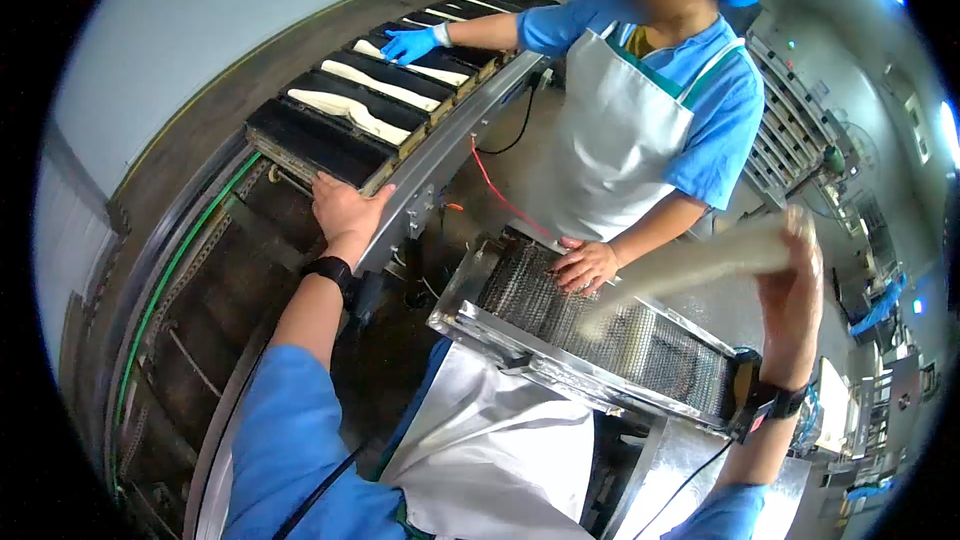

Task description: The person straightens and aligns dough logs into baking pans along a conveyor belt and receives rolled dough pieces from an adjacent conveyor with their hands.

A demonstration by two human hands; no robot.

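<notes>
My left hand (347,208) rests against the near end of a black baking tin (320,145), its thumb stretched out along the edge. Long pale dough pieces (350,112) lie in the row of tins beyond it. On the right, my raised right hand (795,275) grips one end of a long strip of dough (705,258). The strip is smeared by motion and hangs leftward over a metal mesh conveyor (655,355), its lower end close to the mesh.
Across from me stands a co-worker in a white apron (610,135). Their blue-gloved hand (410,43) is over the tins, and their bare hand (585,265) lies on the mesh. A chain conveyor (190,270) runs along the left. Behind is a rack (800,120).
</notes>
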